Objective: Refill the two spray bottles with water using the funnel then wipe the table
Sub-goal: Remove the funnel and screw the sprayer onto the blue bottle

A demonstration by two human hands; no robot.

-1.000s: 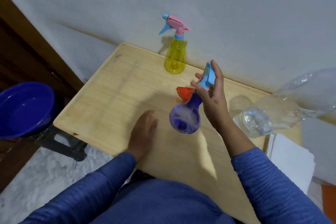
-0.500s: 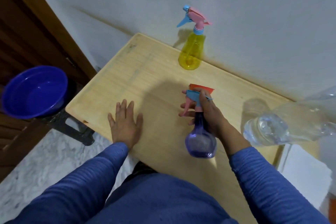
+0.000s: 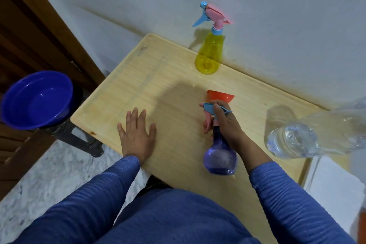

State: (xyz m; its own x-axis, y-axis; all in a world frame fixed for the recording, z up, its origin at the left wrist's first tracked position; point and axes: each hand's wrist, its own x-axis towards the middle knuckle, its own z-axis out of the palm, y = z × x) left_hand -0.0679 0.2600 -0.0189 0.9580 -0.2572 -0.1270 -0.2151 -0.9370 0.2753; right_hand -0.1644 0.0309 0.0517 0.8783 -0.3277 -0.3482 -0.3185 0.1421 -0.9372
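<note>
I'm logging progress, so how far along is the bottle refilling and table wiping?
Early. Both heads are still on: the yellow plastic spray bottle stands untouched. The right hand grips the purple plastic spray bottle at its head; the left hand rests flat. The orange plastic funnel lies unused. Filling and wiping remain.

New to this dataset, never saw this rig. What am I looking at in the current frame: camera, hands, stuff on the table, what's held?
No robot here: a person wears one wide-angle camera on the head, looking down at their own hands. The left hand lies flat and open on the wooden table. The right hand has its grip around the neck of the purple spray bottle. Behind it sits an orange funnel; a yellow spray bottle stands by the wall. A clear water bottle is at right, a blue basin off the table at left.
</note>
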